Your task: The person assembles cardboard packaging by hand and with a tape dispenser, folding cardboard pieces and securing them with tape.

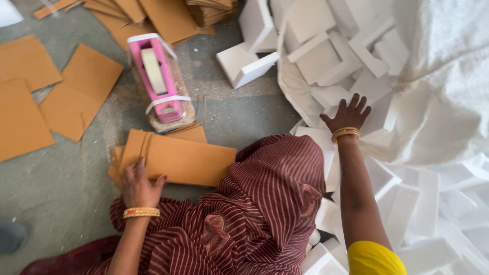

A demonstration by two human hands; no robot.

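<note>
My left hand (137,184) rests palm down on the near left corner of a small stack of flat brown cardboard pieces (183,159) lying on the floor in front of my knee. My right hand (348,114) reaches out to the right with fingers spread, touching a pile of white foam pieces (333,61); whether it grips one I cannot tell. Both wrists carry gold bangles. My knee, draped in maroon striped cloth (265,203), lies between the two hands.
A pink tape dispenser (158,76) stands on a cardboard-wrapped block beyond the stack. Loose cardboard sheets (76,86) lie over the grey floor at left and top. A white sack (443,102) holds the foam at right. More foam blocks (247,63) lie nearby.
</note>
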